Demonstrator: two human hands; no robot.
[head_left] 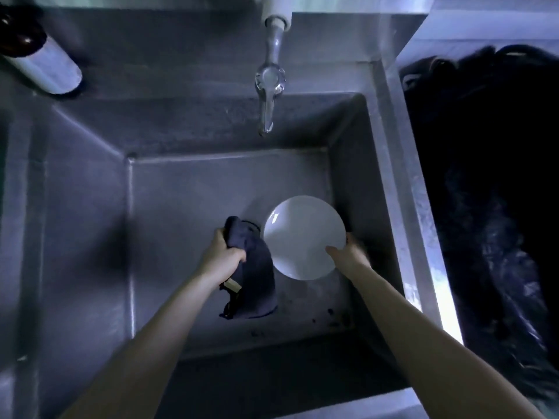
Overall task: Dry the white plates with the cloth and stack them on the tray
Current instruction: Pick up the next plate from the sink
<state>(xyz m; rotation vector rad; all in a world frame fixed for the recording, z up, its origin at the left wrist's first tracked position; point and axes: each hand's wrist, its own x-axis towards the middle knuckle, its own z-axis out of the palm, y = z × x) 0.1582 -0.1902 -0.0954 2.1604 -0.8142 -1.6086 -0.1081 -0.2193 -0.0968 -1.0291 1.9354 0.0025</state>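
Two bare forearms (142, 340) reach from the bottom of the frame into a deep stainless-steel sink (90, 213), seen from above in dim bluish light. At far upper left, a dark-capped bottle (39, 62) with a pale body sits on the ledge behind the basin. The left hand (222, 255) has its fingers curled tightly around a dark blue cloth (257, 282), which is bunched above the fist and hangs in folds below it, a small pale tag showing near the wrist. Just right of the cloth, its left edge meeting the fabric, a round white plate (302, 237) is held tilted above the basin floor, hollow face toward the camera. The right hand (348, 255) pinches the plate's lower right rim, thumb lying on the face and fingers hidden behind it. Higher up, a chrome tap (269, 95) points down over the back of the basin. Dark specks dot the basin floor near the front wall. Beyond the sink's right rim, a black plastic bag (490, 222) fills the edge of the frame
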